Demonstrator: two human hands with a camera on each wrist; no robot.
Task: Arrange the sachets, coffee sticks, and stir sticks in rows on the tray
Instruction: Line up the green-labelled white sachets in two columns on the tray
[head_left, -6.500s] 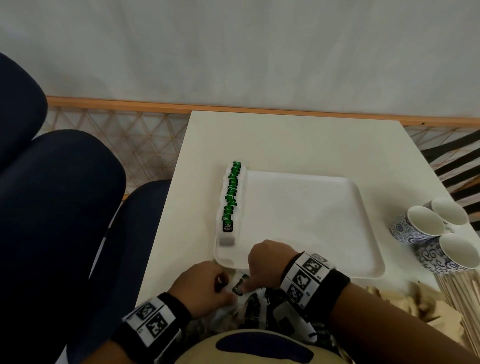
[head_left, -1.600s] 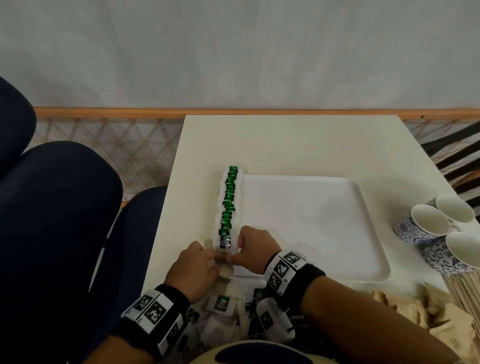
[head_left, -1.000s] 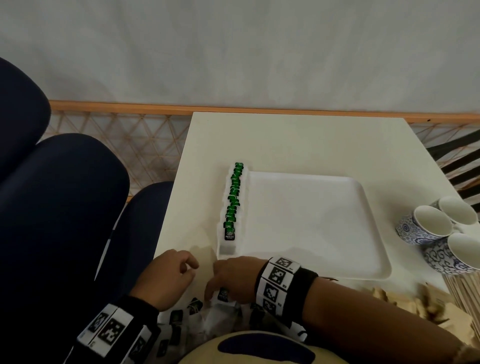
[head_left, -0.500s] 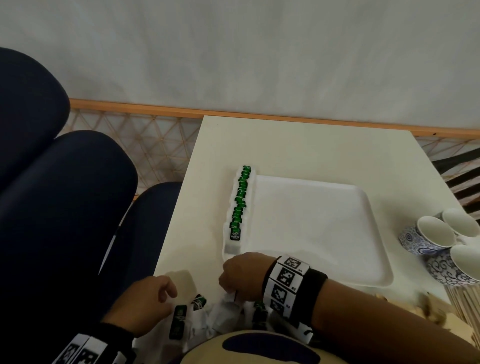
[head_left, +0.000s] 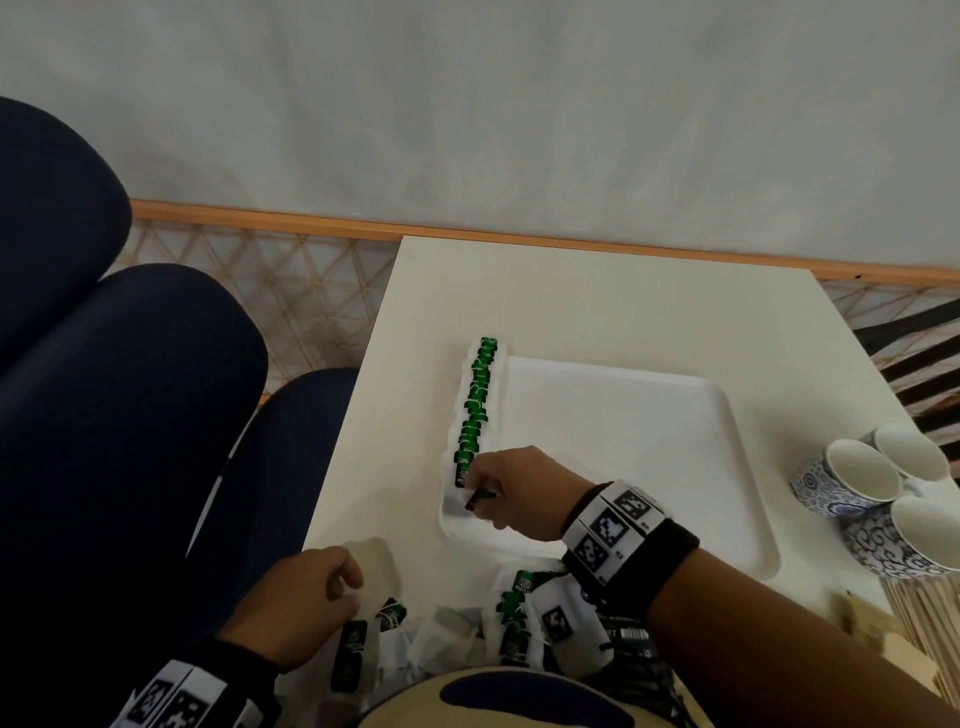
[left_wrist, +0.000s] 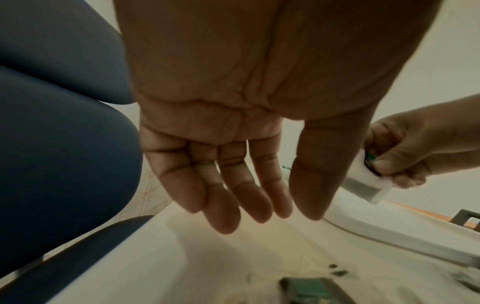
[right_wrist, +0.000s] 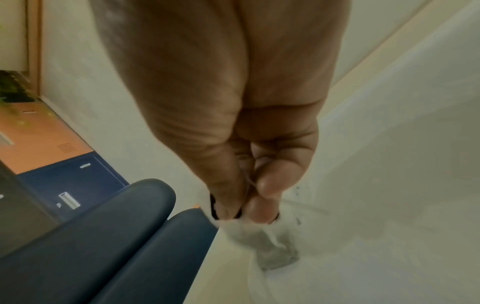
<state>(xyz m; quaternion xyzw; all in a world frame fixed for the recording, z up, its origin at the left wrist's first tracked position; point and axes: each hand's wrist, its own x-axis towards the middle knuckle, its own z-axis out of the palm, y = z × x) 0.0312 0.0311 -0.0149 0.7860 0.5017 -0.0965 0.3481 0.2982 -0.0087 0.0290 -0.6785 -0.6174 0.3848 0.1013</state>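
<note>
A white tray (head_left: 649, 441) lies on the table with a row of green-labelled sachets (head_left: 475, 410) along its left rim. My right hand (head_left: 498, 488) pinches one white sachet (left_wrist: 366, 181) by its top, just above the tray's near left corner at the row's near end. In the right wrist view the sachet (right_wrist: 262, 242) hangs below thumb and fingers. My left hand (head_left: 311, 597) hovers over the table's near left edge, fingers relaxed and holding nothing. A pile of loose sachets (head_left: 467, 629) lies at the table's near edge.
Three blue-patterned cups (head_left: 878, 493) stand at the right of the tray. Wooden stir sticks (head_left: 930, 618) and brown packets (head_left: 857, 623) lie at the near right. Dark blue chairs (head_left: 130, 441) stand left of the table.
My right hand lifted a sachet out of the loose pile and carried it forward to the near end of the row. My left hand drew back toward the table's near left edge.
</note>
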